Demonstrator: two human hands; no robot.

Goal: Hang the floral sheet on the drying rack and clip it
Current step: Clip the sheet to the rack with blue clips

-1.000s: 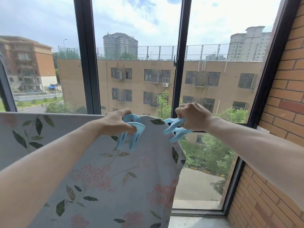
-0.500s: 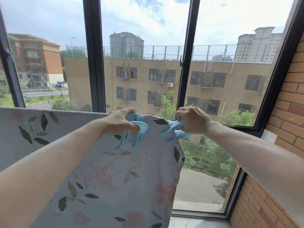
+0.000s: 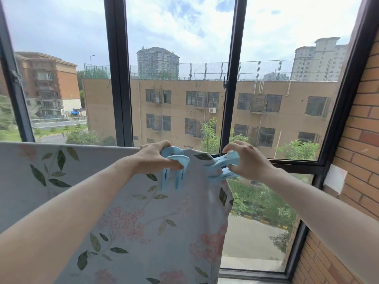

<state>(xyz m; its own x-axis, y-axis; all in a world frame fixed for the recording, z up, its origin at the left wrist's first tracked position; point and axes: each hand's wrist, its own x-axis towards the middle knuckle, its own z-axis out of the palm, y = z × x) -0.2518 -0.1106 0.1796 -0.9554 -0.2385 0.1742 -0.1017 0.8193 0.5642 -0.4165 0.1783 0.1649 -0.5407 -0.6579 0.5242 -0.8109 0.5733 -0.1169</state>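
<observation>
Your floral sheet [image 3: 143, 222] is draped over the top line of the drying rack; the rack bar itself is hidden under the fabric, so you can't see it. The sheet's top edge runs level from the left edge of view to about the middle, then the cloth hangs down toward the bottom edge, with its right side edge falling free in front of the window frame [image 3: 229, 99].

Your left hand [image 3: 151, 160] grips a light blue clip [image 3: 174, 171] at the top edge of the sheet, thumb lying across its front, fingers curled over the back. The clip's two legs point down over the fabric face.

Your right hand [image 3: 248, 160] pinches a second light blue clip [image 3: 222, 167] at the sheet's top right corner, fingers curled over its handles, clip tilted with its tips pointing left onto the cloth. You can't tell whether its tips have closed on the fabric.

The two clips sit near each other, not touching.

The brick wall [image 3: 348, 181] runs down the right edge, with a white paper patch [image 3: 335, 180] stuck on it.
</observation>
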